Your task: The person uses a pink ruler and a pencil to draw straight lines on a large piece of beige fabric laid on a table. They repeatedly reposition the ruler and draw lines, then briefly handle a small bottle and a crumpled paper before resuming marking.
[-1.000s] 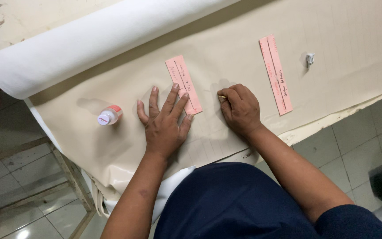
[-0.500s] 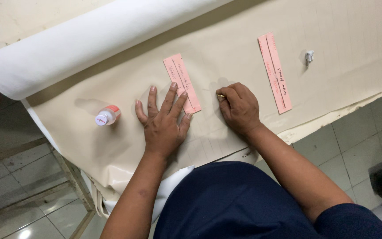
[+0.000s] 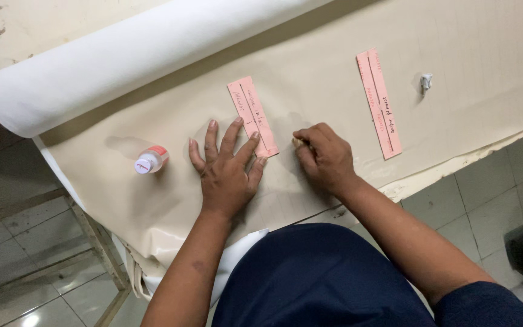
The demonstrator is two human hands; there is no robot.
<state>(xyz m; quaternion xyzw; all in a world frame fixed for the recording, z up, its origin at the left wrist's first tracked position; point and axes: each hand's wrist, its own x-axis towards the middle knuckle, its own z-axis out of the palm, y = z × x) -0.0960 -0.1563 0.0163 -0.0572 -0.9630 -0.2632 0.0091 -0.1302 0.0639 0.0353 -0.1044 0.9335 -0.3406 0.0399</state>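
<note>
Fingers spread wide, the left hand (image 3: 228, 172) is lying flat, palm down, on the beige sheet (image 3: 310, 66) covering the table, its forearm running straight up from the lower edge of the view. Its index and middle fingertips are touching the lower end of a short pink strip (image 3: 252, 116), which is lying on the sheet at a slight tilt. The right hand (image 3: 325, 158) is resting just beside it, curled in a loose fist with knuckles up, pinching a small pale object against the sheet; what that object is cannot be told. A longer pink strip (image 3: 379, 103) is lying well apart to the right, near a small metal clip (image 3: 426, 82). A small white bottle (image 3: 151, 160) is lying near the left hand, below a white roll (image 3: 128, 60).
</note>
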